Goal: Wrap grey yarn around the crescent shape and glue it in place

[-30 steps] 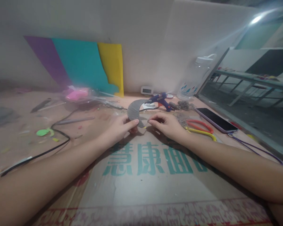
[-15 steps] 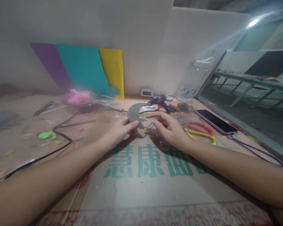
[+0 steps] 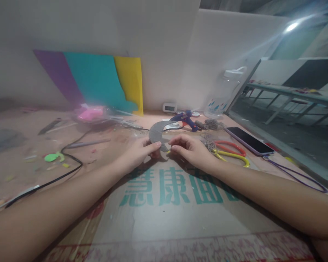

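Observation:
A grey crescent (image 3: 156, 131), its surface ribbed like wound yarn, stands tilted above the printed sheet. My left hand (image 3: 142, 151) pinches its lower left part between thumb and fingers. Close by the crescent's lower tip is my right hand (image 3: 190, 149), thumb and fingertips drawn together on a thin strand of grey yarn. The strand itself is mostly hidden by the fingers now. Behind the crescent lies a blue hot glue gun (image 3: 186, 119). Loose grey yarn (image 3: 208, 141) lies just beyond my right hand, beside scissors with red and yellow handles (image 3: 232, 158).
A grey yarn clump (image 3: 213, 124), clear bottle (image 3: 220, 94) and small white digital display (image 3: 170, 107) stand at the back. At right lies a phone (image 3: 248, 141) with a purple strap. A black cable (image 3: 68, 171), pen (image 3: 89, 143) and pink item (image 3: 90, 113) occupy the left.
My right hand has moved left to the crescent's lower tip, and its raised index finger has bent in toward the thumb. My left hand keeps its hold on the crescent.

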`<control>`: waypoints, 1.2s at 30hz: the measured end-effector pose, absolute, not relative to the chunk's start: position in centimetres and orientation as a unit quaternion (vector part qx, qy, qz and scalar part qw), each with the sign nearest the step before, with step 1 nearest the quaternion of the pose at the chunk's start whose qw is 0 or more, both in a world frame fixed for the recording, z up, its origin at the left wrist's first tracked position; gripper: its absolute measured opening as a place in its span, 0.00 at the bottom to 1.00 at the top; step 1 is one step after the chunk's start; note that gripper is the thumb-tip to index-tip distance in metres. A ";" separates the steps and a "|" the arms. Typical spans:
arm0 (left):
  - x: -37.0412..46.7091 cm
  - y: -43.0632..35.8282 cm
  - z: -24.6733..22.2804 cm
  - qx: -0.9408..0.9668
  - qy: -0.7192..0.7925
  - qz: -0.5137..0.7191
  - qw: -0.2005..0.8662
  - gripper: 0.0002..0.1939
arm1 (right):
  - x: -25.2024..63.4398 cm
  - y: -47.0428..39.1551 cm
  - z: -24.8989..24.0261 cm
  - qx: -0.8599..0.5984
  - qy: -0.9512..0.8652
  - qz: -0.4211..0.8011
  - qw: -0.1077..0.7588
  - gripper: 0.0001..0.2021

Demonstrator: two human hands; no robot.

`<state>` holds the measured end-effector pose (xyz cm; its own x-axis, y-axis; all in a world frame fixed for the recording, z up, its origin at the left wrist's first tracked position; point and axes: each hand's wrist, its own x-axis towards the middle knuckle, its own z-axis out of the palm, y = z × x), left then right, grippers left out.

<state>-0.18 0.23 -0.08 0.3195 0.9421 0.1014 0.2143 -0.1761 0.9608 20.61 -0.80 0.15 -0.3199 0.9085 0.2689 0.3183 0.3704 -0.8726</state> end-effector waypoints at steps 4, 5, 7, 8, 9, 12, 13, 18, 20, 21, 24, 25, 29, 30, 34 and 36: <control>-0.2 0.2 0.1 0.665 0.441 0.375 0.471 0.16 | 20.6 -0.6 -0.1 -0.410 -0.720 0.373 0.416 0.06; -0.2 0.1 0.1 0.666 0.441 0.374 0.471 0.16 | 20.6 -0.5 -0.2 -0.407 -0.719 0.377 0.419 0.06; -0.2 0.0 0.1 0.662 0.444 0.373 0.475 0.16 | 20.7 -0.4 -0.4 -0.401 -0.724 0.375 0.417 0.06; -0.2 0.0 0.2 0.658 0.447 0.373 0.477 0.16 | 20.7 -0.4 -0.5 -0.399 -0.731 0.365 0.415 0.05; -0.2 0.0 0.2 0.655 0.450 0.374 0.478 0.17 | 20.7 -0.3 -0.6 -0.399 -0.743 0.347 0.410 0.04; -0.2 0.0 0.1 0.649 0.461 0.371 0.479 0.19 | 20.9 -0.2 -0.6 -0.383 -0.788 0.253 0.410 0.04; -0.2 0.1 0.0 0.649 0.459 0.372 0.479 0.19 | 21.0 -0.2 -0.5 -0.368 -0.801 0.215 0.420 0.05; -0.3 0.6 -0.5 0.651 0.415 0.403 0.491 0.20 | 21.5 -0.8 0.2 -0.284 -0.852 0.054 0.437 0.07; -0.3 0.8 -0.7 0.647 0.401 0.409 0.504 0.20 | 21.5 -1.2 0.5 -0.259 -0.876 0.000 0.406 0.06; -0.3 0.8 -0.7 0.646 0.397 0.410 0.508 0.19 | 21.4 -1.4 0.6 -0.248 -0.885 -0.023 0.393 0.05; -0.4 0.8 -0.7 0.652 0.393 0.408 0.505 0.19 | 21.1 -1.6 0.7 -0.224 -0.897 -0.063 0.375 0.03; -0.4 0.8 -0.6 0.655 0.392 0.406 0.502 0.19 | 21.0 -1.6 0.7 -0.223 -0.897 -0.068 0.374 0.02; -0.4 0.5 -0.3 0.657 0.393 0.398 0.505 0.18 | 21.1 -1.3 0.6 -0.234 -0.892 -0.072 0.379 0.03; -0.4 0.5 -0.2 0.656 0.396 0.397 0.506 0.18 | 21.2 -1.3 0.5 -0.237 -0.891 -0.067 0.382 0.03; -0.4 0.4 -0.2 0.654 0.406 0.393 0.503 0.18 | 21.5 -1.1 0.5 -0.250 -0.885 -0.040 0.392 0.01; -0.5 0.5 -0.3 0.655 0.401 0.399 0.501 0.18 | 21.6 -1.1 0.4 -0.262 -0.875 -0.020 0.407 0.03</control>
<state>-0.49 0.54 -0.27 0.3614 0.9246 0.1206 0.1251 -0.1762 0.9764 21.57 -1.12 0.44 -0.5319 0.4428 0.7219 0.4750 0.8617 -0.1785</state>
